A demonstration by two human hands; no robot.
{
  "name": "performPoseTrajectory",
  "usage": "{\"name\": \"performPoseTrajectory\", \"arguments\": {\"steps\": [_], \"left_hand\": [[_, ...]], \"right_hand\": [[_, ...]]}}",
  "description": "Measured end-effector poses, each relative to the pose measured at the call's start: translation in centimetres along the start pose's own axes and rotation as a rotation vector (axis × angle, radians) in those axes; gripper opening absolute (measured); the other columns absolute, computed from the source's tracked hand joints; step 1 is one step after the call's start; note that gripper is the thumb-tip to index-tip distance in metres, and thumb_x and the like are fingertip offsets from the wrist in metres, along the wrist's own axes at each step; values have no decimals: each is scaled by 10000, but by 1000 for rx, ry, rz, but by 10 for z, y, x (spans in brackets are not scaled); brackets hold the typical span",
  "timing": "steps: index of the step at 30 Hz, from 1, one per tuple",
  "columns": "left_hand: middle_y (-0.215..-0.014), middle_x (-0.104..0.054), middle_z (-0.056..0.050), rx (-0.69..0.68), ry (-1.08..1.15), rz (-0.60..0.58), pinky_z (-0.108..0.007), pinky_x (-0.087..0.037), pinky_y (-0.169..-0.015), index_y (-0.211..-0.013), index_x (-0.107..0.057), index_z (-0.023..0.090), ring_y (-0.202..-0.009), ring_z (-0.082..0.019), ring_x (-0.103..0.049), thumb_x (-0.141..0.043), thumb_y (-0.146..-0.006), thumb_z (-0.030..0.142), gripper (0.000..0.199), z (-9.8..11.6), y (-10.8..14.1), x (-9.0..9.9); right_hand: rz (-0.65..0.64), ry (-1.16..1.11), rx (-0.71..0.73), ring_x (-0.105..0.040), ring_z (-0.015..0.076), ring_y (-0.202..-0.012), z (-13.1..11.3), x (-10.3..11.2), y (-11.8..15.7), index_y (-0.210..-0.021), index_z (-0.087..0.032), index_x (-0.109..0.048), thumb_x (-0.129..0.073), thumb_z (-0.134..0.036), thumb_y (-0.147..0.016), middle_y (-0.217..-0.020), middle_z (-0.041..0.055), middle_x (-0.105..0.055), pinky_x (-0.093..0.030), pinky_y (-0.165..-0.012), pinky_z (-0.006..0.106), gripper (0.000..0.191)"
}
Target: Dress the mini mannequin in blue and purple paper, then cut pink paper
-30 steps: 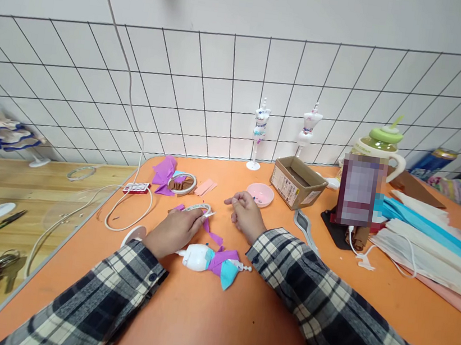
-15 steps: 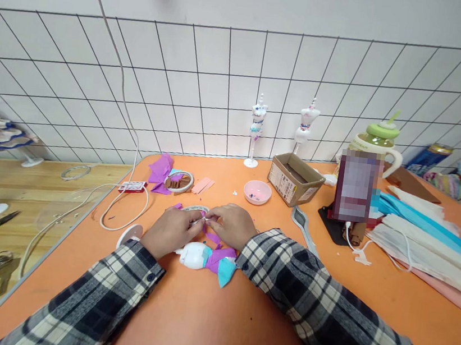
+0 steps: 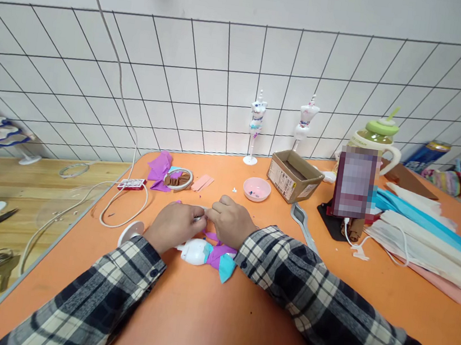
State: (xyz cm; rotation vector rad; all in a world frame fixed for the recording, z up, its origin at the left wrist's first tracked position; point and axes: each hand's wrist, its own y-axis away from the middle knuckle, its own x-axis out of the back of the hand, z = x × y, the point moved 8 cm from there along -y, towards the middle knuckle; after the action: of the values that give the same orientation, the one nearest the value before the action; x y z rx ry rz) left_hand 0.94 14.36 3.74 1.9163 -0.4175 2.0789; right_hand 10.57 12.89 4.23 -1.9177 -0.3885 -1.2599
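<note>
- The left hand (image 3: 176, 225) has its fingers curled in and the thumb drawn close; a pale sliver shows near its fingertips, but one cannot tell whether it grips it.
- The right hand (image 3: 228, 220) is bent inward, fingertips meeting the left's; what it holds, if anything, is hidden.
- The white dress form (image 3: 194, 251) lies on its side just below both hands, wrapped in purple paper (image 3: 216, 255), with a turquoise flap (image 3: 226, 268) hanging off.
- Small, light pinches and braced wrists would likely suit such fine fingertip work; the sleeve beside the wrapped end is best kept off the thin paper.
- The knuckles block the view of the fingertips.
- Beyond stand a pink bowl (image 3: 256, 190) and a cardboard box (image 3: 293, 176); a looped cable (image 3: 145, 206) lies on the left, apart from the hands.
</note>
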Motion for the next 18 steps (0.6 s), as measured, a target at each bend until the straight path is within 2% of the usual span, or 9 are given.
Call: {"name": "performPoseTrajectory", "arguments": {"steps": [3,7,9,13,16,18], "left_hand": [[-671,-676,-50,56,8,-2,-295,-221,-541,-712,-654,208,-604,-192,-572,-448,-873,334,290,-17,-4,2],[-675,-690,-60,106,33,-16,-283,-281,-559,-768,-658,198,-611,-204,-598,-350,-945,407,412,-46,-7,6],[-709,-703,-55,76,48,-38,-281,-317,-584,-816,-677,210,-656,-214,-621,-354,-950,449,424,-51,-7,3],[-808,-718,-60,39,62,-43,-280,-369,-614,-915,-705,229,-737,-226,-645,-431,-927,451,353,-53,-7,-6],[-908,-713,-76,54,60,7,-296,-409,-657,-1060,-676,223,-816,-245,-647,-455,-923,431,333,-57,-6,-8],[-1031,-692,-111,75,31,85,-331,-432,-739,-1184,-624,196,-931,-282,-631,-513,-894,435,392,-57,-1,1]], "right_hand": [[21,13,49,-455,230,-864,-14,8,4,-858,-160,-682,-487,-95,-877,-813,100,-610,-378,-701,342,206],[154,-34,110,-492,203,-801,-27,24,8,-917,-189,-702,-469,-163,-935,-786,67,-644,-393,-700,330,235],[207,-138,61,-537,184,-771,-16,28,9,-929,-195,-718,-509,-205,-944,-798,51,-690,-423,-723,323,210],[283,-323,-122,-646,162,-839,24,29,15,-1016,-202,-732,-501,-135,-937,-935,50,-747,-478,-811,319,253],[292,-345,-159,-664,181,-945,38,28,25,-1101,-216,-717,-497,-129,-921,-1037,64,-737,-504,-871,351,297],[298,-357,-194,-625,200,-1087,44,29,34,-1174,-241,-690,-490,-114,-899,-1175,74,-686,-492,-954,399,363]]}}
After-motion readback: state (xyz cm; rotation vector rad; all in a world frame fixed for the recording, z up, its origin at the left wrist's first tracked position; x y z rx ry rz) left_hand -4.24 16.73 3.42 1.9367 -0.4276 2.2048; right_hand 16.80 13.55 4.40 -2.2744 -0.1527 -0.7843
